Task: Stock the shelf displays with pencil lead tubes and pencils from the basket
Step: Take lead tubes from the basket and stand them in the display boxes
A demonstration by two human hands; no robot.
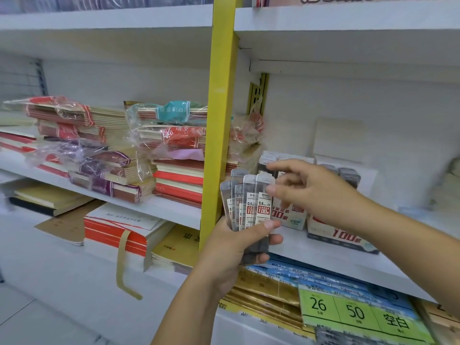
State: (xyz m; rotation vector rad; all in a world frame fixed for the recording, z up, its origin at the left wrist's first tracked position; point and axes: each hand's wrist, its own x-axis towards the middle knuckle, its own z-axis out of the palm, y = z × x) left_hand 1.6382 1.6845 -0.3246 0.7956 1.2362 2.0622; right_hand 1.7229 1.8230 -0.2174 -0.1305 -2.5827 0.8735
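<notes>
Left of the yellow post [219, 120] lie wrapped stacks of notebooks [104, 150]. Just right of the post, the left hand [231, 250] grips a fan of pencil lead tubes [251, 207], about six by my count, its fingers curled round their lower ends. The right hand [313, 192] hovers beside the tube tops, fingers loosely spread, holding nothing. Behind it, two display boxes [291, 220] stand on the shelf [311, 255]. The tubes look light, stiff and smooth; I would pinch one near its top.

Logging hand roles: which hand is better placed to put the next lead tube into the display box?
Probably right: the right hand holds nothing and hovers by the display box and the tops of the bundle of tubes, which the left hand grips.
</notes>
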